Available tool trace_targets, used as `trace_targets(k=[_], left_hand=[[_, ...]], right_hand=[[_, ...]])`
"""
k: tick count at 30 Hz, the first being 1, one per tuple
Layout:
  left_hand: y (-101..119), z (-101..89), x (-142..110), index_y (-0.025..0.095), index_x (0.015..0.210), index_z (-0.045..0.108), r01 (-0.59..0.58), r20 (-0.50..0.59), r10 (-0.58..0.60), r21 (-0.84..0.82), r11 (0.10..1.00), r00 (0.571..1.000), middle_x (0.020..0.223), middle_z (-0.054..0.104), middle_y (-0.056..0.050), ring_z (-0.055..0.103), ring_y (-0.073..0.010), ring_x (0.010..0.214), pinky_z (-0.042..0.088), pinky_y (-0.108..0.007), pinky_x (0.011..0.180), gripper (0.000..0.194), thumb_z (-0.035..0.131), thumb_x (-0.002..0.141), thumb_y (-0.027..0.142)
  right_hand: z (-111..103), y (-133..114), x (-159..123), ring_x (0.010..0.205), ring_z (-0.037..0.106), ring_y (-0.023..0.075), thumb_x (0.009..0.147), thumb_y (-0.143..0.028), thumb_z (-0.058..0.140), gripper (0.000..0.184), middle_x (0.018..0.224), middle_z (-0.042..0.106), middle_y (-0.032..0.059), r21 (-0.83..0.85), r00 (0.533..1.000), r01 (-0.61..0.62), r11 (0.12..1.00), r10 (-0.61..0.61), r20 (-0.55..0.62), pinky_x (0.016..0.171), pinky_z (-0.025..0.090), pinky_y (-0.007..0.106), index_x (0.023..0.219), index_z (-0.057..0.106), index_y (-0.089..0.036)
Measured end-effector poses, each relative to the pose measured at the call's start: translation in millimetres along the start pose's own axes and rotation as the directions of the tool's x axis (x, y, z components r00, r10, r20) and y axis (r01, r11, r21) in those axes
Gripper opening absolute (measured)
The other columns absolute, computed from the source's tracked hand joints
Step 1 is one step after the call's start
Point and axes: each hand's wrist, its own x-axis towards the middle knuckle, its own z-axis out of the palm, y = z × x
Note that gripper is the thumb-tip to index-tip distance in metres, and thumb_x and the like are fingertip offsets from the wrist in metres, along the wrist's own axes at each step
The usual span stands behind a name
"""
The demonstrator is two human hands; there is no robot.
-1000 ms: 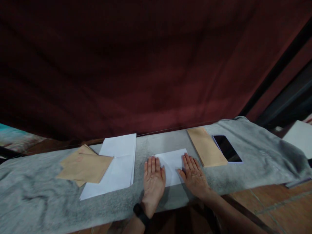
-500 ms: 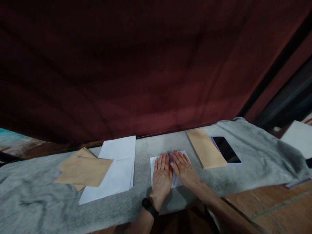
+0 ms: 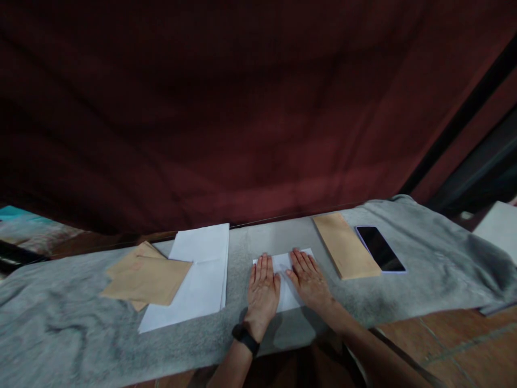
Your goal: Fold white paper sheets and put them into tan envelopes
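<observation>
A small white sheet of paper (image 3: 286, 288), seemingly folded, lies on the grey cloth in front of me. My left hand (image 3: 263, 291) rests flat on its left side, fingers stretched out and palm down. On the right side of the paper, my right hand (image 3: 309, 280) lies flat too, its fingers slightly spread. Between the two hands a strip of the paper shows. Neither hand grips anything. A black band (image 3: 245, 338) is around my left wrist.
To the left, brown envelopes (image 3: 155, 280) overlap a stack of larger white sheets (image 3: 205, 277). On the right lies a stack of brown envelopes (image 3: 348, 248) beside a phone (image 3: 380, 249). Grey cloth (image 3: 440, 258) covers the narrow surface; a dark red curtain (image 3: 258, 134) hangs behind it.
My hands have moved apart over the paper, the left to the left and the right slightly to the right, uncovering its middle. The view has shifted slightly.
</observation>
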Motion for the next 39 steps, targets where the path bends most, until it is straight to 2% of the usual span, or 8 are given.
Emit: trace_targets(k=[7, 11, 17, 22, 26, 30, 34, 39], left_hand=[[-16, 0.9, -8, 0.006, 0.154, 0.037, 0.059, -0.042, -0.058, 0.025, 0.998, 0.997, 0.158, 0.040, -0.017, 0.031, -0.0260, 0.150, 0.031, -0.047, 0.121, 0.058, 0.029, 0.102, 0.031], [-21, -0.6, -13, 0.006, 0.155, 0.033, 0.055, -0.062, -0.053, 0.032, 0.998, 0.997, 0.158, 0.040, -0.017, 0.031, -0.0260, 0.150, 0.031, -0.047, 0.121, 0.059, 0.027, 0.103, 0.033], [-23, -3.5, -15, 0.005, 0.154, 0.034, 0.048, -0.055, -0.046, 0.035, 0.998, 0.997, 0.159, 0.039, -0.018, 0.030, -0.0267, 0.151, 0.030, -0.047, 0.122, 0.060, 0.026, 0.103, 0.036], [-23, -2.4, -14, 0.006, 0.153, 0.036, 0.050, -0.064, -0.047, 0.039, 0.998, 0.997, 0.159, 0.040, -0.017, 0.031, -0.0267, 0.150, 0.030, -0.047, 0.122, 0.060, 0.026, 0.104, 0.038], [-23, -0.4, -15, 0.007, 0.155, 0.033, 0.048, -0.083, -0.045, 0.037, 0.998, 0.996, 0.158, 0.040, -0.017, 0.031, -0.0271, 0.150, 0.030, -0.049, 0.121, 0.061, 0.026, 0.103, 0.040], [-22, 0.0, -15, 0.005, 0.154, 0.033, 0.053, -0.081, -0.050, 0.042, 0.998, 0.995, 0.159, 0.038, -0.018, 0.029, -0.0271, 0.151, 0.029, -0.048, 0.122, 0.062, 0.025, 0.103, 0.040], [-21, -0.9, -14, 0.006, 0.155, 0.032, 0.055, -0.082, -0.052, 0.038, 0.998, 0.995, 0.159, 0.038, -0.018, 0.029, -0.0271, 0.151, 0.030, -0.048, 0.121, 0.062, 0.026, 0.103, 0.040], [-22, -2.6, -14, 0.006, 0.154, 0.035, 0.044, -0.074, -0.042, 0.035, 0.998, 0.996, 0.158, 0.040, -0.018, 0.030, -0.0275, 0.151, 0.029, -0.048, 0.122, 0.062, 0.028, 0.103, 0.042]], right_hand=[[-4, 13, -7, 0.142, 0.045, 0.0286, 0.106, -0.038, 0.037, 0.056, 0.151, 0.050, 0.0183, -0.057, 0.999, -0.035, 0.998, 0.034, -0.027, 0.118, 0.034, 0.047, 0.153, 0.040, -0.008], [-5, 21, -12, 0.141, 0.046, 0.0295, 0.106, -0.040, 0.034, 0.058, 0.151, 0.049, 0.0191, -0.063, 0.998, -0.058, 0.996, 0.056, -0.029, 0.118, 0.034, 0.048, 0.154, 0.038, -0.008], [-8, 32, -19, 0.142, 0.044, 0.0296, 0.106, -0.042, 0.036, 0.058, 0.151, 0.049, 0.0201, -0.066, 0.999, -0.054, 0.996, 0.053, -0.007, 0.117, 0.035, 0.046, 0.151, 0.042, -0.005], [-8, 36, -24, 0.141, 0.046, 0.0293, 0.106, -0.041, 0.037, 0.060, 0.150, 0.051, 0.0196, -0.060, 0.998, -0.050, 0.997, 0.048, -0.038, 0.116, 0.036, 0.047, 0.155, 0.035, -0.007], [-16, 31, -23, 0.143, 0.044, 0.0310, 0.105, -0.041, 0.038, 0.066, 0.153, 0.046, 0.0212, -0.058, 0.996, -0.054, 0.997, 0.049, -0.071, 0.116, 0.037, 0.049, 0.159, 0.023, -0.006], [-29, 14, -20, 0.146, 0.039, 0.0288, 0.105, -0.040, 0.039, 0.069, 0.157, 0.041, 0.0188, -0.012, 0.998, 0.039, 0.999, -0.039, -0.042, 0.118, 0.035, 0.047, 0.161, 0.015, -0.008], [-31, -4, -25, 0.146, 0.039, 0.0249, 0.105, -0.040, 0.039, 0.067, 0.157, 0.042, 0.0146, 0.058, 0.993, 0.116, 0.992, -0.117, 0.010, 0.120, 0.033, 0.045, 0.161, 0.017, -0.011], [-27, -2, -34, 0.145, 0.039, 0.0246, 0.104, -0.042, 0.042, 0.065, 0.156, 0.044, 0.0147, 0.051, 0.994, 0.089, 0.995, -0.091, 0.054, 0.121, 0.031, 0.046, 0.159, 0.025, -0.012]])
